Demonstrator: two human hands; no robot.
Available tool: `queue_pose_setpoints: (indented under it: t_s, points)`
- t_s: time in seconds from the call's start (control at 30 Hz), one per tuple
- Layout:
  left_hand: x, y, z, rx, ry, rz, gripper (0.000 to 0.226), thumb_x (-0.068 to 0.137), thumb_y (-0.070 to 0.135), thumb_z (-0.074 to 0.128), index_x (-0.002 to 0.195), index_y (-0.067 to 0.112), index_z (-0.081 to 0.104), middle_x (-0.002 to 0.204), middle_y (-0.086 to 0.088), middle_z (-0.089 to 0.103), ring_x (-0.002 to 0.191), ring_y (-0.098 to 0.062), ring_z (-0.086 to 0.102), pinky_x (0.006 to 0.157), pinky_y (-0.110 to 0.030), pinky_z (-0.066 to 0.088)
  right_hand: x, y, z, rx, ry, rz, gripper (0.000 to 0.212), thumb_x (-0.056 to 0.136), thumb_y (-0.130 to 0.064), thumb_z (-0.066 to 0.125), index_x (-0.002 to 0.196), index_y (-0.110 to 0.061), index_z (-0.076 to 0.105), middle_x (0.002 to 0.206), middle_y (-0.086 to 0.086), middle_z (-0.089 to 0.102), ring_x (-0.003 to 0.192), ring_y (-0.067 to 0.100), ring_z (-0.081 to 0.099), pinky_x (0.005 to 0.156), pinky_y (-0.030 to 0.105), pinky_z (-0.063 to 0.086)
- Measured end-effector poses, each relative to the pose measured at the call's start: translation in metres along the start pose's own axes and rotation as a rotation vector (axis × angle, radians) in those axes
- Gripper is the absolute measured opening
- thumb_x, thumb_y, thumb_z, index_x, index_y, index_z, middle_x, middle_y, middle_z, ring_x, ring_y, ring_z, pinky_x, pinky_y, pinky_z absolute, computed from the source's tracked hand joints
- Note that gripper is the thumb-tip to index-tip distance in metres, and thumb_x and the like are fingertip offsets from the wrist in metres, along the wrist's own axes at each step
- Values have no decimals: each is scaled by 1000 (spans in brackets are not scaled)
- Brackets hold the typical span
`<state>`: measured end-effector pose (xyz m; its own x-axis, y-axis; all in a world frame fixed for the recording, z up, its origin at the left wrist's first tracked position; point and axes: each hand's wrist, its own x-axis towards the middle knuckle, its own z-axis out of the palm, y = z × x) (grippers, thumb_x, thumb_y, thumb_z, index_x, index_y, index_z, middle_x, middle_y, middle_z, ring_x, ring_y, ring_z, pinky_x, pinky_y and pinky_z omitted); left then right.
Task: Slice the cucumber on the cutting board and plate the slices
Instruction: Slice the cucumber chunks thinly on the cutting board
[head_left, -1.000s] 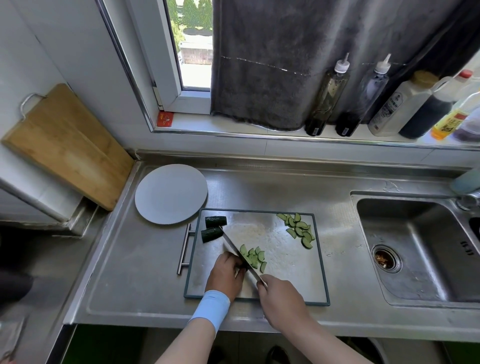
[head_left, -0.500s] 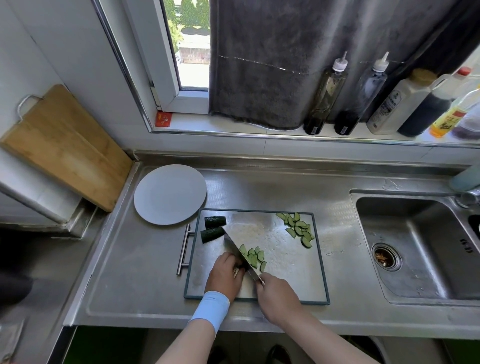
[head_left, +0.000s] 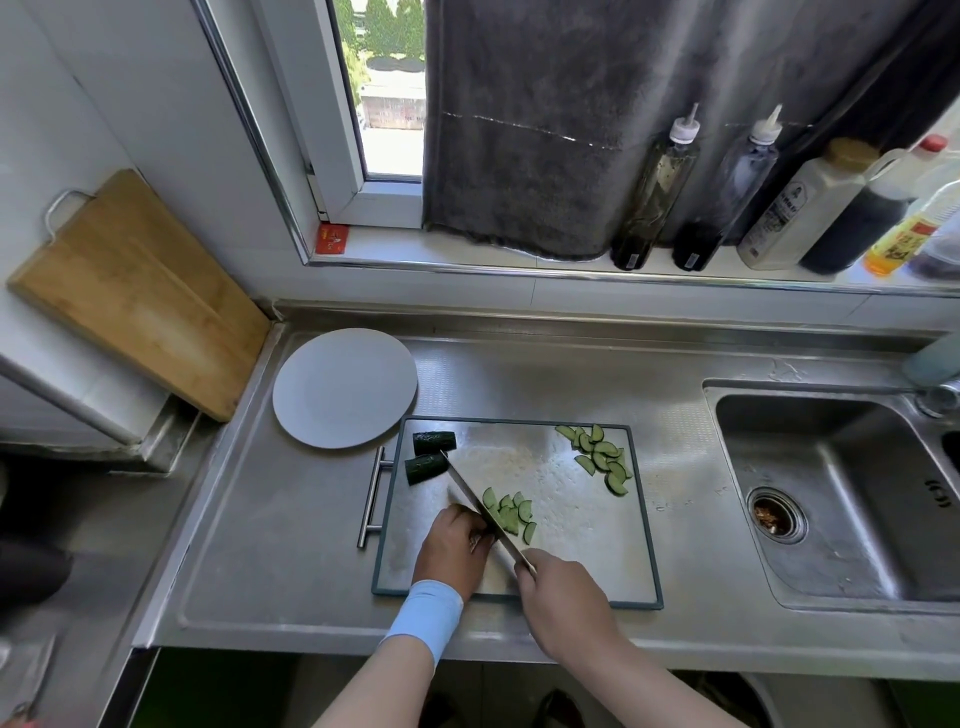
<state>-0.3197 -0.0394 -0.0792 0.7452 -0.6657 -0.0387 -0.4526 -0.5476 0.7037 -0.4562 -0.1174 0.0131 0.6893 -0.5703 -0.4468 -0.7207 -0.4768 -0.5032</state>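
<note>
Gripping the knife, the right hand aims its blade toward 11 o'clock. The left hand curls against the blade's left face, and what it pins is hidden. Slices lie just right. Two chunks, axes 9-to-3, sit by the tip at the board's 10 o'clock.

Two cucumber chunks and two heaps of half-moon slices lie on the steel cutting board, grey plate beside.

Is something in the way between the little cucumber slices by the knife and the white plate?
Yes: the knife and two uncut cucumber chunks at the board's far-left corner lie between those slices and the plate.
</note>
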Motion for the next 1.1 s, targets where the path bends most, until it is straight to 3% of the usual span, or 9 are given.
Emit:
queue_pose_setpoints:
  t_s: [0.2,0.33,0.63,0.8,1.0,1.1]
  points:
    - [0,-1,-1,-3,-4,2,9,78,22,71,83,17,67,90,2,59,89,-16,56,76,-30,49,-5,3,-3,-13,-16,7,21,101,-35,37,89,-32,54,76,-8,60,69,15,53,56,28,37]
    - [0,-1,-1,-1,0,-1,8,78,23,71,83,18,67,90,4,59,88,-14,55,76,-28,48,-2,1,-1,-19,-16,7,24,101,-34,36,97,-27,59,76,-8,57,67,15,51,51,25,33]
    - [-2,-1,-2,54,3,42,7,79,21,69,84,19,65,89,7,57,87,-11,53,73,-23,47,18,-6,7,23,-69,60,26,101,-32,36,105,-22,61,97,4,69,88,25,62,72,35,48]
    - [-3,-1,-2,47,3,51,6,78,18,67,84,18,65,90,5,57,87,-13,54,73,-25,48,18,-5,9,24,-54,51,30,101,-36,36,105,-23,63,98,4,70,90,26,62,76,37,51]
    - [-3,-1,-2,35,5,27,7,78,17,69,84,17,66,91,4,59,88,-14,54,74,-24,46,9,-4,7,8,-26,29,29,101,-34,37,94,-24,63,85,-2,67,78,19,61,67,33,49]
    - [-2,0,-3,17,3,14,6,80,20,70,85,18,67,91,5,59,88,-12,54,75,-21,44,-1,0,4,10,-3,17,25,101,-34,37,86,-28,56,73,-8,60,66,11,54,52,24,36]
